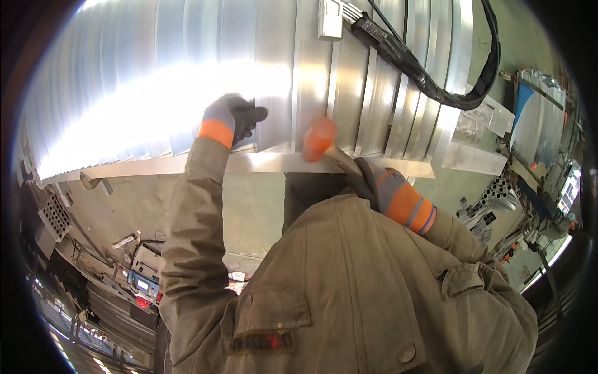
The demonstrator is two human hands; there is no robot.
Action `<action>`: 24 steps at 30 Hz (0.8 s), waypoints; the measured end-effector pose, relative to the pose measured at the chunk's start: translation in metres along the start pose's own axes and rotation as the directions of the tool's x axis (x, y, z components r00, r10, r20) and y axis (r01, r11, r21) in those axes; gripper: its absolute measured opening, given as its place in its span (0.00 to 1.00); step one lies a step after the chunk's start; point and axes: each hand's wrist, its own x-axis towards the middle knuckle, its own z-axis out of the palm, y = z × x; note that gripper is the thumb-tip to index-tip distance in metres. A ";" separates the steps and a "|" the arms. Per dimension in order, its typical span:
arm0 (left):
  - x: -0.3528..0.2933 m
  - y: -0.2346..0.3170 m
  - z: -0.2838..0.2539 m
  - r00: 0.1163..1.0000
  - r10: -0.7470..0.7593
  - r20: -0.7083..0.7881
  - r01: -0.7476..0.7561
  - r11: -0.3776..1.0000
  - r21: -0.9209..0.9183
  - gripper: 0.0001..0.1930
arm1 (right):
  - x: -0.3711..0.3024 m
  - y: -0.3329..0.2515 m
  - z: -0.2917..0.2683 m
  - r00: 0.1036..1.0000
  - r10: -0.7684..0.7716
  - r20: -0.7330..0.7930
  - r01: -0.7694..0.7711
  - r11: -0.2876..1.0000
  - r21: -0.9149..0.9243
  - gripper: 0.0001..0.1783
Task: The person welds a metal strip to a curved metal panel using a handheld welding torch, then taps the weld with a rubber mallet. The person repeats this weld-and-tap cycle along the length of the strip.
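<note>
A ribbed sheet of bright aluminium [274,56] spreads out in front of me, with a flat metal strip [268,163] along its near edge. In my right hand [383,187], gloved in black, grey and orange, is the wooden handle of a mallet. The orange mallet head [320,138] is over the near edge of the sheet, left of that hand; I cannot tell whether it touches the metal. My left hand [238,119], in a matching glove, is closed over the ribs near the strip. Whatever its fingers hold, if anything, is hidden. Strong glare whitens the metal around it.
A black sheathed cable [430,84] with a pale box-shaped end [330,20] lies across the sheet's far right. Below left on the floor stands a machine with a small lit display [143,285]. Metal profiles [483,227] are stacked at the right.
</note>
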 end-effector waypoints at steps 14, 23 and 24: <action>0.005 0.065 0.061 0.995 -0.032 0.092 0.016 0.985 0.169 0.25 | -0.014 -0.006 -0.012 0.987 -0.042 -0.153 0.069 0.982 0.176 0.16; 0.013 0.069 0.053 0.986 -0.089 0.137 0.041 0.945 0.324 0.24 | -0.024 -0.012 -0.046 0.920 -0.035 -0.392 0.040 0.999 0.005 0.22; 0.012 0.070 0.053 0.986 -0.090 0.138 0.042 0.946 0.321 0.23 | -0.026 -0.012 -0.053 0.893 -0.047 -0.448 0.046 0.999 -0.013 0.25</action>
